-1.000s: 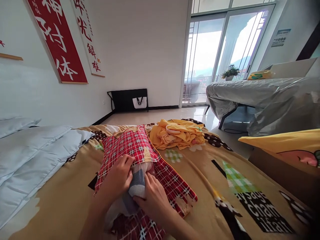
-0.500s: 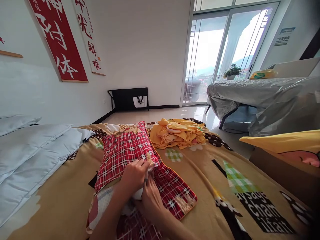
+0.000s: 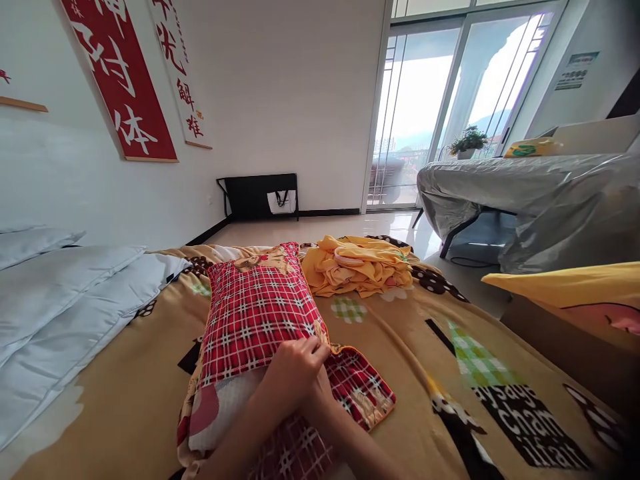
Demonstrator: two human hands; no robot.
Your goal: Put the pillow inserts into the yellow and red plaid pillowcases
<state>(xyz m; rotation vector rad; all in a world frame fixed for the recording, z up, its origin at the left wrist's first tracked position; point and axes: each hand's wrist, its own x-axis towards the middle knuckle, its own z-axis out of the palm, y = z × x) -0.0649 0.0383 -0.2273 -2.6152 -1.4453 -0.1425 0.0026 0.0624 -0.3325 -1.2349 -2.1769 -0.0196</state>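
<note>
A red plaid pillowcase (image 3: 255,320) lies on the tan patterned blanket (image 3: 425,373) in front of me, part-filled with a white pillow (image 3: 220,413) whose near end shows at the open mouth. My left hand (image 3: 293,370) lies on top at the case's opening, fingers curled and pinching the plaid cloth edge. My right hand is almost wholly hidden beneath the left hand, only its forearm (image 3: 360,443) showing, so I cannot see its fingers. A loose flap of the case (image 3: 360,393) lies flat to the right.
A crumpled yellow cloth (image 3: 357,267) sits beyond the pillow. A pale grey quilt (image 3: 65,300) lies left. A yellow cushion (image 3: 575,293) is at right. A plastic-covered table (image 3: 525,193) stands by the glass doors, and a black rack (image 3: 257,197) is against the far wall.
The exposed white pillow end has gone deeper under the plaid case. My left hand slid right to the case's edge, over my right hand, which is now covered.
</note>
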